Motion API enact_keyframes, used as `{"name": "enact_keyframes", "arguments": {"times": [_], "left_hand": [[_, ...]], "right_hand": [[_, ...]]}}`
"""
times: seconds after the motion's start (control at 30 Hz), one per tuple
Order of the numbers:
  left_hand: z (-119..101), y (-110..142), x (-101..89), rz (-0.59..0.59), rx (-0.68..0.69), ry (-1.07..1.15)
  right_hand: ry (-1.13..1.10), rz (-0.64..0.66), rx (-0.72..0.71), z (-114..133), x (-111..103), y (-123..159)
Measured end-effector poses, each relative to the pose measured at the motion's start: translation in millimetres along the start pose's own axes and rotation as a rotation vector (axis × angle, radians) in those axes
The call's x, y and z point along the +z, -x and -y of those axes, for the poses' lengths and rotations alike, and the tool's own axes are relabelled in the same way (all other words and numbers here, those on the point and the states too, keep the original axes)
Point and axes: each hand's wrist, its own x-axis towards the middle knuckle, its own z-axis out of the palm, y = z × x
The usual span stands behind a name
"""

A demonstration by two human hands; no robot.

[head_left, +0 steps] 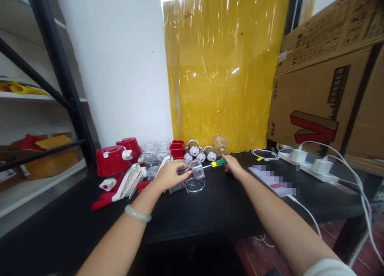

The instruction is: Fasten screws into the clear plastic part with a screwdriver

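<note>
My left hand (171,174) is closed around a clear plastic cup-like part (197,169), held on its side just above the table. In my right hand (234,166) is a screwdriver (219,163) with a green and yellow handle. Its shaft points left, and the tip meets the open end of the clear part; whether it touches a screw is too small to tell. Beneath the clear part a round transparent rim (195,185) rests on the black tabletop. Red and white handle-like parts (129,182) lie to the left of my left hand.
Red housings (111,160) stand at the left, beside several clear cups (156,148). A red square container (177,149) and several metallic cylinders (193,147) sit at the back. To the right are a tablet-like device (271,180), a power strip (309,168) with cables, and a large cardboard box (324,84).
</note>
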Motion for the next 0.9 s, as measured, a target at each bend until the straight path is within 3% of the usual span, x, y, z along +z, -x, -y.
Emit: {"name": "enact_keyframes", "arguments": {"times": [0.23, 0.33, 0.47, 0.57, 0.73, 0.9], "left_hand": [[0.1, -0.1, 0.1, 0.007, -0.001, -0.008], [0.2, -0.5, 0.4, 0.003, -0.003, -0.012], [-0.2, -1.1, 0.0, 0.011, 0.001, -0.015], [-0.8, -1.3, -0.7, 0.011, -0.003, -0.015], [-0.5, -1.6, -0.7, 0.014, -0.002, -0.019], [-0.7, -2.0, -0.5, 0.005, 0.010, -0.016]], "right_hand": [[-0.284, 0.049, 0.111, 13.4, 2.5, 9.3], [-0.175, 0.031, 0.125, 11.1, 1.5, 6.3], [-0.002, 0.000, 0.034, 4.1, -0.3, 1.5], [-0.045, 0.006, 0.022, 5.2, 0.3, 3.8], [-0.227, 0.048, 0.125, 16.4, 1.9, 11.6], [-0.069, -0.012, 0.138, 15.9, 0.3, 9.3]]}}
